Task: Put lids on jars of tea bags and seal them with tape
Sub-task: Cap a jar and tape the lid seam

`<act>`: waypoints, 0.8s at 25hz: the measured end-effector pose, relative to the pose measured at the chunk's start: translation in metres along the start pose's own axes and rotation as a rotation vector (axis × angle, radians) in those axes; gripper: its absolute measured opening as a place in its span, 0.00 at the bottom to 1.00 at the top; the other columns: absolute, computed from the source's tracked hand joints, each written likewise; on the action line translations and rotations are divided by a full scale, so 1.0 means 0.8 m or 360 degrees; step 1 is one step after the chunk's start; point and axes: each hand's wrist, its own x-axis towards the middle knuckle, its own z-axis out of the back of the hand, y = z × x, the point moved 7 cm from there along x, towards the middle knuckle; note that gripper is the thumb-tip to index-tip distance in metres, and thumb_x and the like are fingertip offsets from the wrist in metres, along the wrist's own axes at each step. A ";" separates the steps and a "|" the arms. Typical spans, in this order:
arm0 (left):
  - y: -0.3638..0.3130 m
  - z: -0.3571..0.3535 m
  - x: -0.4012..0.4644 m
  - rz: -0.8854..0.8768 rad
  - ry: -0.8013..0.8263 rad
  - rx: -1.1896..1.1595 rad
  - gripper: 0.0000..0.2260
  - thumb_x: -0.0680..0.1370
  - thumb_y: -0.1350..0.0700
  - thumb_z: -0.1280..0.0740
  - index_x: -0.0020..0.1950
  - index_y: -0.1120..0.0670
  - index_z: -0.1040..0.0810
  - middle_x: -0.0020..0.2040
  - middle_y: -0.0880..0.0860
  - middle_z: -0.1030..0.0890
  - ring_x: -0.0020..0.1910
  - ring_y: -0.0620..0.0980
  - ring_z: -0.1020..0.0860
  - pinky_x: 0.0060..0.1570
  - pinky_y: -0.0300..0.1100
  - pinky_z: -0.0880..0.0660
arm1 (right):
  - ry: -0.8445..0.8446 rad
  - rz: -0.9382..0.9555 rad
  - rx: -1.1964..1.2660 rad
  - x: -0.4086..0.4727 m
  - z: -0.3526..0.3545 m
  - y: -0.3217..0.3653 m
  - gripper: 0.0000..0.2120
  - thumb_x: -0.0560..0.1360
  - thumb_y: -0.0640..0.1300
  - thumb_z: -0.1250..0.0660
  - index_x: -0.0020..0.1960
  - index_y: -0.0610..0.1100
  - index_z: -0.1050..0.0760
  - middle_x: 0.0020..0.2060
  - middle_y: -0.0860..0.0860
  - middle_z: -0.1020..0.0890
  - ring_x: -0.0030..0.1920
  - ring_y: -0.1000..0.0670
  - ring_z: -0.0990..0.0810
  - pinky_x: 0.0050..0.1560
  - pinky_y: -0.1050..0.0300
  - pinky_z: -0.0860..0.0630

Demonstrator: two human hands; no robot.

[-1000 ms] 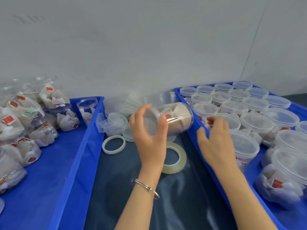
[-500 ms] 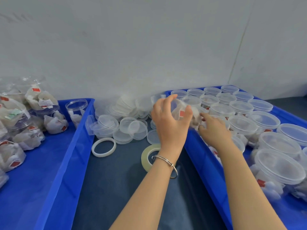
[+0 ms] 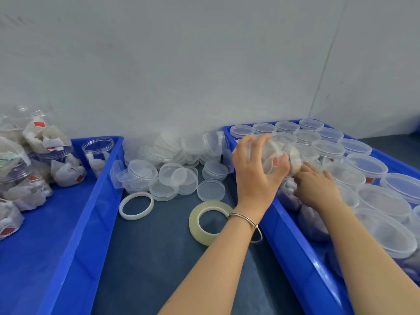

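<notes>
Two blue trays flank a dark tabletop [image 3: 145,258] — the right tray [image 3: 293,242] packed with lidded jars [image 3: 372,165], the left tray [image 3: 75,226] heaped with open jars of tea bags [image 3: 34,155]. Loose clear lids [image 3: 172,169] pile between them, near a tape roll [image 3: 210,220]. The left hand [image 3: 256,176] curls around a clear jar [image 3: 280,155] over the right tray's near edge; the right hand [image 3: 318,186] rests flat among jars — whether it grips anything is unclear.

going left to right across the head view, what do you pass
left blue bin with unlidded jars → white ring → loose lids → tape roll → left hand holding a jar → right hand → right blue bin of lidded jars
</notes>
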 end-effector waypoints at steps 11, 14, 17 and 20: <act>-0.005 -0.086 -0.001 -0.0359 0.1007 0.0648 0.26 0.75 0.47 0.31 0.72 0.49 0.31 0.67 0.56 0.32 0.66 0.58 0.36 0.65 0.54 0.34 | -0.0234 -0.0467 0.0710 -0.010 0.027 -0.048 0.16 0.70 0.35 0.38 0.49 0.48 0.16 0.65 0.53 0.23 0.59 0.44 0.24 0.55 0.47 0.26; 0.019 -0.129 -0.017 -0.0365 0.1400 0.1100 0.27 0.77 0.44 0.35 0.74 0.46 0.36 0.70 0.56 0.34 0.67 0.58 0.37 0.64 0.54 0.34 | -0.0254 -0.0481 0.0709 -0.007 0.026 -0.051 0.15 0.74 0.35 0.40 0.53 0.44 0.17 0.66 0.50 0.24 0.63 0.43 0.26 0.61 0.45 0.29; 0.045 -0.135 -0.012 -0.0149 0.1306 0.1235 0.27 0.80 0.44 0.40 0.76 0.52 0.40 0.75 0.57 0.40 0.74 0.62 0.44 0.69 0.59 0.41 | -0.0287 -0.0358 0.0624 -0.007 0.025 -0.043 0.16 0.75 0.36 0.41 0.55 0.46 0.18 0.65 0.49 0.24 0.62 0.44 0.26 0.59 0.45 0.27; 0.072 -0.135 -0.014 0.0130 0.1524 0.1232 0.37 0.79 0.39 0.40 0.79 0.52 0.56 0.80 0.51 0.54 0.77 0.62 0.60 0.70 0.68 0.56 | -0.0360 -0.0255 0.0680 -0.003 0.027 -0.016 0.18 0.77 0.39 0.43 0.64 0.47 0.23 0.61 0.43 0.21 0.59 0.41 0.24 0.56 0.48 0.29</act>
